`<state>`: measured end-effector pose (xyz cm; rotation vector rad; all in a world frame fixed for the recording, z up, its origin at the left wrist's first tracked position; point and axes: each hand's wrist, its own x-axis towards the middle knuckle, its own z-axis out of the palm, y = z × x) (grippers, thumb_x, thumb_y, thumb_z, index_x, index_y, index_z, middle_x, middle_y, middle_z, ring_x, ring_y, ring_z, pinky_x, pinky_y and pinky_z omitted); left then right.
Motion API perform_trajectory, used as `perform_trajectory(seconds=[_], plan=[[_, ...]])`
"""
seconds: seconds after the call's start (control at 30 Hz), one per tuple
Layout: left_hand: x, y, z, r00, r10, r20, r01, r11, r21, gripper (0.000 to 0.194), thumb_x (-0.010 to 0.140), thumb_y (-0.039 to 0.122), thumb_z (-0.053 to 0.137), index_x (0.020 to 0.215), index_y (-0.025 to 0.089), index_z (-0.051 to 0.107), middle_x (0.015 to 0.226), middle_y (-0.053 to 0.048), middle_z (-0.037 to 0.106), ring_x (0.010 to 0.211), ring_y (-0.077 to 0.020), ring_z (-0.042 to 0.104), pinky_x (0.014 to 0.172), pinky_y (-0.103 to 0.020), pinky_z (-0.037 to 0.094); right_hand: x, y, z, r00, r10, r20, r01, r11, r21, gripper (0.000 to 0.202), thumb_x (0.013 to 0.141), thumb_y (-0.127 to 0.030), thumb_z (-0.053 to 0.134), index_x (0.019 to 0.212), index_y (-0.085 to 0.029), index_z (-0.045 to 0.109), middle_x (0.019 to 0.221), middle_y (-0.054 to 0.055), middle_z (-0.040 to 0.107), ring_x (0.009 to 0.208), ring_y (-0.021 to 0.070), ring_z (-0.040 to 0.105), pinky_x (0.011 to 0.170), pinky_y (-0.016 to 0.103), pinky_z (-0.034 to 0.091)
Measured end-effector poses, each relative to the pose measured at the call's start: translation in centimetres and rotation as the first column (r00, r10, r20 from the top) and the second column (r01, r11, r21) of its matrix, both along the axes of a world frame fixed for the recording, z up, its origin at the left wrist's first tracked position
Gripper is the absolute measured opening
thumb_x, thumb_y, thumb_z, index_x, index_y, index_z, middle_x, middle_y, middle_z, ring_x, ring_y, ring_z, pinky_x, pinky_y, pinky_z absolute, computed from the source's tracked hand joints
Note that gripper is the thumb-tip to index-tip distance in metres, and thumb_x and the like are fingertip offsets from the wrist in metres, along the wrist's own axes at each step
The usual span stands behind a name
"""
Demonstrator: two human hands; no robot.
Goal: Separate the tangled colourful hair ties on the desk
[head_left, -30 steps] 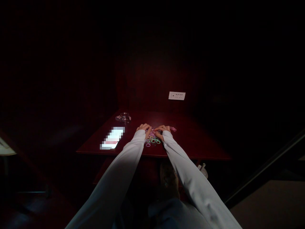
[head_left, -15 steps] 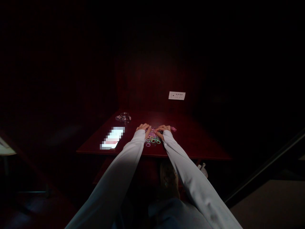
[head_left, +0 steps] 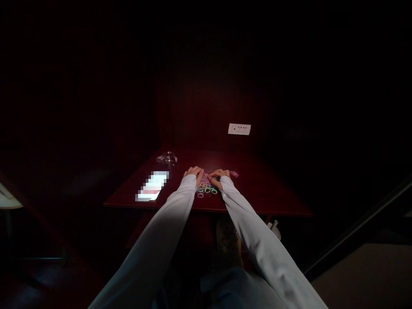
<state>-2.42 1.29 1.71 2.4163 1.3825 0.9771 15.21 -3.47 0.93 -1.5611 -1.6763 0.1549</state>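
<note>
A small heap of pastel elastic hair ties (head_left: pixel 206 189) lies on the dark red table, pink at the back with green, yellow and purple rings in front. My left hand (head_left: pixel 193 173) rests against the heap's left side, fingers bent and thumb towards the pink part. From the right, my right hand (head_left: pixel 220 175) reaches in with thumb and forefinger drawn together over the heap. Anything between the fingertips of either hand is too small to make out. Just right of my right hand lies a separate pink bunch of ties (head_left: pixel 234 174).
A lit phone (head_left: pixel 153 185), its screen blurred out, lies to the left. Behind it stands a clear container (head_left: pixel 168 157) with pinkish bits by it. A white socket plate (head_left: pixel 239 129) is on the back panel. The table's front edge (head_left: pixel 206 210) runs below my wrists.
Both hands stay at the heap with hardly any shift. The right fingers have moved very slightly; the whole view has drifted a touch.
</note>
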Motion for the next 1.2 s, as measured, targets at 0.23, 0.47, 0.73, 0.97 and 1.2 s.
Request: perform_trajectory(seconds=[0.23,0.47,0.73,0.97,1.2], plan=[[0.0,1.0,-0.8,0.998,-0.017,0.064,0.016,1.0,0.021,0.03,0.106,0.03,0.045,0.093,0.025,0.071,0.111,-0.005,0.074,0.11,-0.0251,0.061,0.095,-0.037,0.044,-0.1,-0.2,-0.1,0.997,0.068,0.04,-0.067,0.997,-0.035,0.013,0.083,-0.037,0.082,0.096,-0.033,0.084,0.106,0.004,0.071,0.108,0.0258,0.05,0.1,0.041,0.038],[0.0,0.8,-0.6,0.998,-0.006,0.061,0.005,1.0,0.018,0.029,0.107,0.028,0.044,0.092,0.024,0.069,0.108,-0.005,0.073,0.11,-0.0252,0.061,0.096,-0.038,0.044,0.3,0.1,-0.3,0.998,0.067,0.013,-0.068,0.998,0.004,0.015,0.088,-0.046,0.078,0.089,-0.032,0.084,0.105,0.005,0.072,0.109,0.0266,0.051,0.101,0.042,0.039],[-0.1,1.0,-0.7,0.992,-0.072,0.102,0.069,0.997,0.04,0.019,0.102,0.026,0.052,0.09,0.025,0.066,0.11,-0.004,0.072,0.107,-0.0232,0.061,0.099,-0.036,0.047,0.5,0.5,-0.7,0.999,0.047,-0.028,-0.045,0.998,0.051,0.013,0.09,-0.042,0.076,0.086,-0.031,0.083,0.1,0.005,0.072,0.108,0.0278,0.051,0.099,0.042,0.039],[-0.2,0.8,-0.8,0.976,-0.151,0.156,0.141,0.987,0.075,0.01,0.096,0.024,0.06,0.089,0.025,0.066,0.128,-0.003,0.069,0.115,-0.0223,0.062,0.104,-0.036,0.049,0.6,0.6,-0.6,0.999,0.015,-0.036,-0.014,0.999,0.038,0.013,0.091,-0.039,0.076,0.087,-0.029,0.081,0.099,0.005,0.072,0.109,0.028,0.051,0.098,0.041,0.039],[-0.2,1.0,-1.1,0.969,-0.2,0.144,0.188,0.978,0.091,0.014,0.098,0.026,0.059,0.09,0.025,0.07,0.121,-0.003,0.07,0.111,-0.0215,0.062,0.103,-0.036,0.051,0.4,0.4,-0.3,1.0,0.004,-0.01,-0.003,0.999,0.036,0.017,0.093,-0.043,0.073,0.09,-0.029,0.083,0.097,0.006,0.072,0.109,0.028,0.052,0.098,0.041,0.04]])
